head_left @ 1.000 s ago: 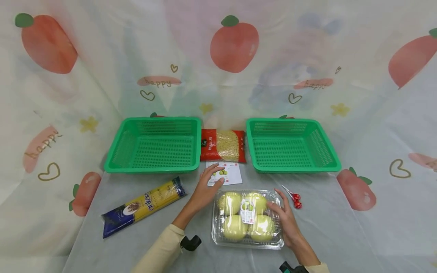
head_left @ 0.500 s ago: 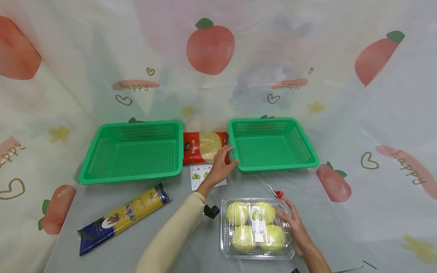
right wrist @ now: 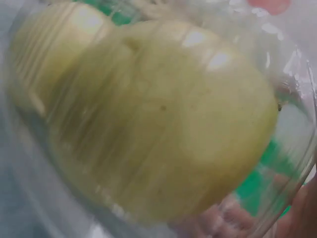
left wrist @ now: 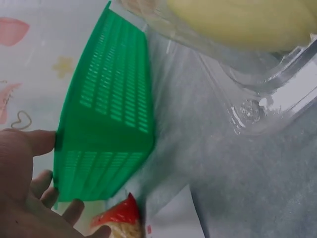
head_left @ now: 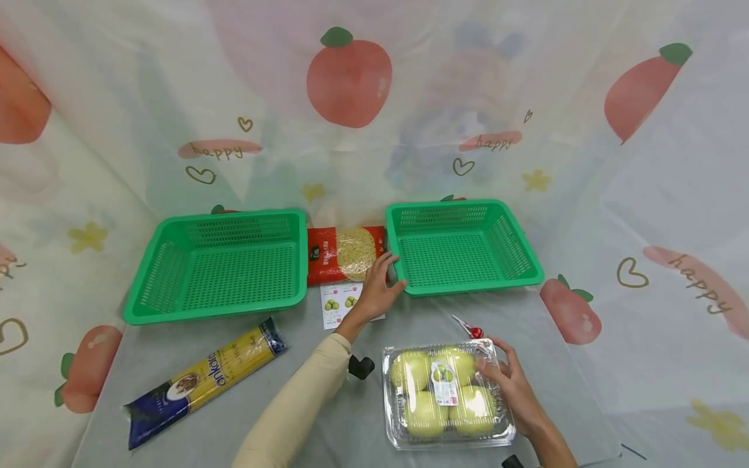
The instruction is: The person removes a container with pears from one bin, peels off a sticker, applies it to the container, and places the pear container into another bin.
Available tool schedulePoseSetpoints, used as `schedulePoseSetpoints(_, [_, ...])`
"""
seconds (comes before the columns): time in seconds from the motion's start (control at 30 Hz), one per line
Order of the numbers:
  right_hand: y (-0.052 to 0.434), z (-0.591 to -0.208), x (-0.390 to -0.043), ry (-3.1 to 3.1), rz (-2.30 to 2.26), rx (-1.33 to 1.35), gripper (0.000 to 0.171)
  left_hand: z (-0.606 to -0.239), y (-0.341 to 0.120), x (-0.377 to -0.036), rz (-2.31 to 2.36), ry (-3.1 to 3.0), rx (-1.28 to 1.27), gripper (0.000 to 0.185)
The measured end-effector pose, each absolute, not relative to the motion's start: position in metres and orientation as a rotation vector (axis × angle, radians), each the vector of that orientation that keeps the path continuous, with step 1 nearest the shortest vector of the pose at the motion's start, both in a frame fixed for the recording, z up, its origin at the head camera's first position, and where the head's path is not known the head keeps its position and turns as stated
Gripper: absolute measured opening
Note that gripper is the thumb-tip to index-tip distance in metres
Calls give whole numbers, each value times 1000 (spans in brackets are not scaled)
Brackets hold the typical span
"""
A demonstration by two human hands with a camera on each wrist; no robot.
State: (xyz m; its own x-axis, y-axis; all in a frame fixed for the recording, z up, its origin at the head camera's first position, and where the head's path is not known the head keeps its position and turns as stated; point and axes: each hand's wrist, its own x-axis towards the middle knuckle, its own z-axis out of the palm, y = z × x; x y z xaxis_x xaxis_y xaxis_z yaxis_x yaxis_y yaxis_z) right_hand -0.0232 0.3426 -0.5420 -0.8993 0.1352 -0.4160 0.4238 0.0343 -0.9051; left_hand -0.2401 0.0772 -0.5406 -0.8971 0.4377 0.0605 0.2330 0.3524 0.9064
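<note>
My right hand (head_left: 521, 393) grips the right side of a clear plastic box (head_left: 393, 416) of yellow-green fruit (head_left: 426, 413), its thumb over the lid. The box sits slightly askew in the head view, with a white label (head_left: 446, 392) on top. Up close in the right wrist view, the fruit (right wrist: 163, 114) fills most of the frame, and fingers show through the plastic. My left hand (head_left: 376, 292) touches the near left corner of the right green basket (head_left: 474, 286). In the left wrist view, thumb and fingers rest loosely along the basket's rim (left wrist: 64, 119).
Another green basket (head_left: 216, 312) stands at the back left. Between the baskets lie a red pasta bag (head_left: 354, 253) and a printed sheet (head_left: 330, 315). A blue-yellow spaghetti pack (head_left: 205, 383) lies front left. A red lollipop (head_left: 476, 333) is just beyond the box.
My left hand has moved away from the box to the right basket's corner. My right hand keeps its hold, and the box has turned slightly. The head view has swung right.
</note>
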Motion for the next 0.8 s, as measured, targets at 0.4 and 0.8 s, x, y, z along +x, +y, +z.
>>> schedulePoseSetpoints(0.4, [410,-448,-94,2149,-2059,135,54,-544,75,-242,1598,2410,618,64])
schedulePoseSetpoints(0.8, [443,-410,-203,2296,-1966,316,72,-542,78,-240,1600,2395,591,64])
